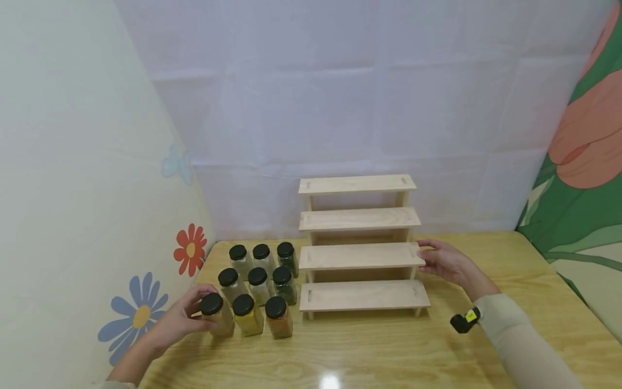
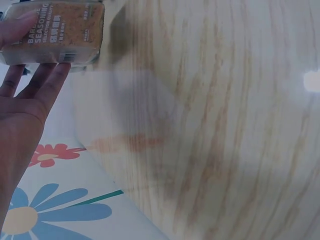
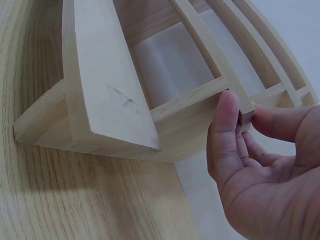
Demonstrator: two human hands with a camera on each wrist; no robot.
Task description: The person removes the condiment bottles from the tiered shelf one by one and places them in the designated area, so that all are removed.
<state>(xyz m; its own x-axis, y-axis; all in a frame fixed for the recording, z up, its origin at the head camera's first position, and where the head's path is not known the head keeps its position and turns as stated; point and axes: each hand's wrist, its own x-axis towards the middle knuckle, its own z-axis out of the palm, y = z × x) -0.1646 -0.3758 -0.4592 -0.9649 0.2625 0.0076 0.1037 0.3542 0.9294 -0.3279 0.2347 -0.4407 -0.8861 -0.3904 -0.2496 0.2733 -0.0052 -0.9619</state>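
My left hand (image 1: pixel 177 322) has its thumb and fingers round a spice jar (image 1: pixel 221 320) with a black lid, at the front left of a group of jars. In the left wrist view, that jar (image 2: pixel 72 30) shows orange-brown contents and white lettering that includes "SEASONING". A pale wooden tiered rack (image 1: pixel 362 256) stands to the right of the jars. With thumb and fingers, my right hand (image 1: pixel 449 263) pinches the right end of its second tier from the bottom. The right wrist view shows this hand (image 3: pixel 265 170) at the corner of the tier board.
More black-lidded jars stand close together beside the held one, among them a yellow jar (image 1: pixel 249 320) and an orange-brown jar (image 1: pixel 279 322). All rest on a wood-grain table (image 1: pixel 369 351). A pale cloth (image 1: pixel 340 97) hangs behind, and a flower-printed panel (image 1: pixel 97 189) borders the left side.
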